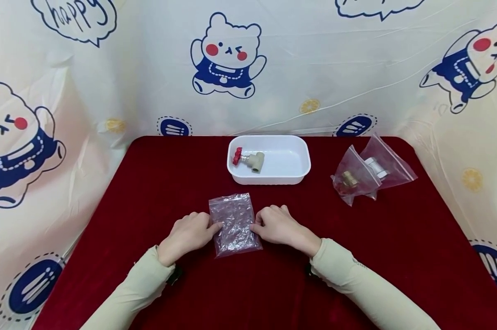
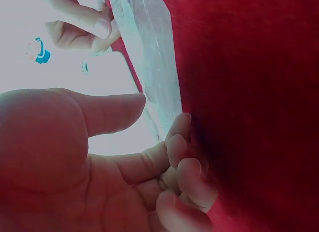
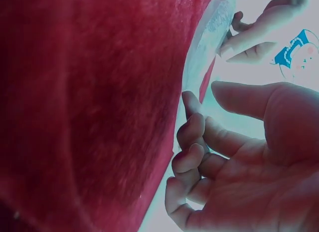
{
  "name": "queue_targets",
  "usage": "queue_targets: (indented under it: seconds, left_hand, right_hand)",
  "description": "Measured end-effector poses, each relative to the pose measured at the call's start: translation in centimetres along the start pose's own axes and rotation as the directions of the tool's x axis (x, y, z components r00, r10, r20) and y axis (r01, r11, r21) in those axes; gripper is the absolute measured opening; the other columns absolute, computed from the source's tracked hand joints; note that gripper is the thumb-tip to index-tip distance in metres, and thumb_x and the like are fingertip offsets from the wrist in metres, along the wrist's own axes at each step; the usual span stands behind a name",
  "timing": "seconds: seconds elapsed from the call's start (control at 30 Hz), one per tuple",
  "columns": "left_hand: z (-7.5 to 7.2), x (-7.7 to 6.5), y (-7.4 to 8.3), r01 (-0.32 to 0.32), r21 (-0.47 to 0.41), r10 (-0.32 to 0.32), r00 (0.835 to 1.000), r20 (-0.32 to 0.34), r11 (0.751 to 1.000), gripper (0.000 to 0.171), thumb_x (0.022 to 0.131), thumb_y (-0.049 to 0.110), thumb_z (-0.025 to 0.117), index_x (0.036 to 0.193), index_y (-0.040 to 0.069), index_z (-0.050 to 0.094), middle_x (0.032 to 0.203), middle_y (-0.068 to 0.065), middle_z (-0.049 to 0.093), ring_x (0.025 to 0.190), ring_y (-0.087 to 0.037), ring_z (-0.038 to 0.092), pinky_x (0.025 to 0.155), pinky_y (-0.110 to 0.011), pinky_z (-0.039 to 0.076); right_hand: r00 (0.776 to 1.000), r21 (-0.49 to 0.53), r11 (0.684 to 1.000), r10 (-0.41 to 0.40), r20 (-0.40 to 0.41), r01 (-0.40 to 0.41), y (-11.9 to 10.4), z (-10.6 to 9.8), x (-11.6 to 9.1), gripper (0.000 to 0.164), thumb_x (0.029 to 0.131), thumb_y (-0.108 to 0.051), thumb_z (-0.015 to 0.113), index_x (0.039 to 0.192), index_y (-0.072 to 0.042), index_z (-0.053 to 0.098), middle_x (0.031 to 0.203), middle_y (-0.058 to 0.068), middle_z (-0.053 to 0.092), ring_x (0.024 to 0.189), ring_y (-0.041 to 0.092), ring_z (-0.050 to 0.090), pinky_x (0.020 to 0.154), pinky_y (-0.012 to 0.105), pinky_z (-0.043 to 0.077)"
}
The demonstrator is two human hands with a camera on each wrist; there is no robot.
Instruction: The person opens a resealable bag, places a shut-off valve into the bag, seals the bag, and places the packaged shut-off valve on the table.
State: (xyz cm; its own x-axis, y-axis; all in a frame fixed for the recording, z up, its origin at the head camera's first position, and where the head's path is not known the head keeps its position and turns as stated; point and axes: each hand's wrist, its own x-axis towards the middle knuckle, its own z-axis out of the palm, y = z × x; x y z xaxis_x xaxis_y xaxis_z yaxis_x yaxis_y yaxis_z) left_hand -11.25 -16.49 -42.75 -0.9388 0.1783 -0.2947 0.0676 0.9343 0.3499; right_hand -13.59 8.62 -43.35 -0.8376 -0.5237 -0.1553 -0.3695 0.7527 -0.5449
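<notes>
A clear plastic zip bag [image 1: 234, 224] lies on the red cloth in front of the person, wrinkled and shiny, with nothing visible inside. The left hand [image 1: 189, 233] holds its left edge, thumb on top and the other fingers curled at the side. At the opposite edge the right hand [image 1: 278, 225] holds the bag in much the same way. In the left wrist view the bag [image 2: 154, 57] runs between thumb and index finger. The right wrist view has the bag's edge [image 3: 199, 62] at the index fingertip, with the thumb close by.
Behind the bag stands a white tray [image 1: 287, 179], holding a grey pipe valve [image 1: 255, 161] with a red handle. To the right lie two clear bags, one with a brass fitting [image 1: 349, 179], the other with a white fitting [image 1: 375, 167]. A printed curtain [image 1: 157, 55] surrounds the table.
</notes>
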Motion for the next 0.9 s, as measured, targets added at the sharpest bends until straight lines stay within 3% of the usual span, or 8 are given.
queue_targets:
  seconds: [0.23,0.43,0.73,0.9]
  left_hand:
    - [-0.2,0.2,0.6,-0.038,-0.018,0.039,0.998,0.049,0.999,0.051,0.103,0.04,0.068,0.062,0.013,0.056,0.055,-0.002,0.049,0.049,-0.016,0.044,0.047,-0.029,0.033]
    - [-0.4,0.0,0.5,-0.026,-0.022,0.028,0.995,0.097,0.999,0.052,0.103,0.041,0.068,0.061,0.013,0.056,0.055,-0.002,0.049,0.05,-0.016,0.044,0.048,-0.029,0.034]
    - [-0.6,1.3,2.3,-0.088,-0.04,0.093,0.985,0.142,0.995,0.05,0.103,0.042,0.068,0.064,0.012,0.057,0.057,-0.002,0.051,0.05,-0.015,0.046,0.049,-0.029,0.036]
    - [-0.8,1.5,2.2,-0.047,-0.028,0.051,0.982,0.182,0.999,0.052,0.103,0.044,0.067,0.065,0.012,0.056,0.056,-0.003,0.049,0.046,-0.02,0.055,0.046,-0.032,0.046]
  right_hand:
    - [0.998,-0.002,0.999,0.052,-0.041,-0.052,0.9,-0.5,-0.7,0.038,0.1,-0.03,0.074,0.064,-0.021,0.064,0.059,-0.007,0.055,0.065,0.015,0.052,0.079,0.042,0.036]
    - [0.998,-0.014,0.999,0.05,-0.045,-0.051,1.8,-0.1,-1.1,0.037,0.1,-0.028,0.074,0.066,-0.02,0.064,0.059,-0.007,0.054,0.062,0.014,0.051,0.077,0.042,0.035]
    - [0.994,-0.017,0.997,0.068,-0.079,-0.07,2.2,-0.6,-1.3,0.038,0.1,-0.029,0.075,0.064,-0.022,0.065,0.06,-0.008,0.055,0.064,0.013,0.052,0.078,0.043,0.036]
    - [0.994,-0.018,0.997,0.08,-0.076,-0.081,2.6,-0.7,-1.5,0.038,0.1,-0.03,0.075,0.065,-0.022,0.065,0.06,-0.008,0.055,0.063,0.013,0.052,0.077,0.042,0.036]
